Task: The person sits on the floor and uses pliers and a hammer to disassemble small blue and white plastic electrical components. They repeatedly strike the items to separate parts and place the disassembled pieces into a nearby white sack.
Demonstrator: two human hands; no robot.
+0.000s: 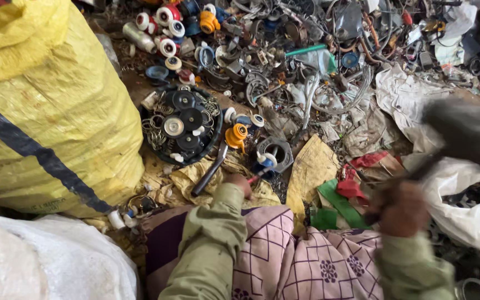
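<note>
The right hand [402, 209] gripped a raised, blurred hammer [462, 130]; the left hand [239, 183] closed on a red-handled tool [260, 173], steadying a metal part [274, 153].

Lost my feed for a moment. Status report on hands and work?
Right hand grips blurred dark hammer, raised. Left hand holds thin red-handled tool beside grey hexagonal metal piece. Scrap all around.

Dirt floor [134, 83], scrap heap [306, 66], round tray [181, 125], yellow sack [40, 105]

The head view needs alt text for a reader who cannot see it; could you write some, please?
A person's right hand swings a blurred hammer while the left hand steadies a small part near a grey metal nut, amid scrap metal, a round tray of parts and a yellow sack.
</note>
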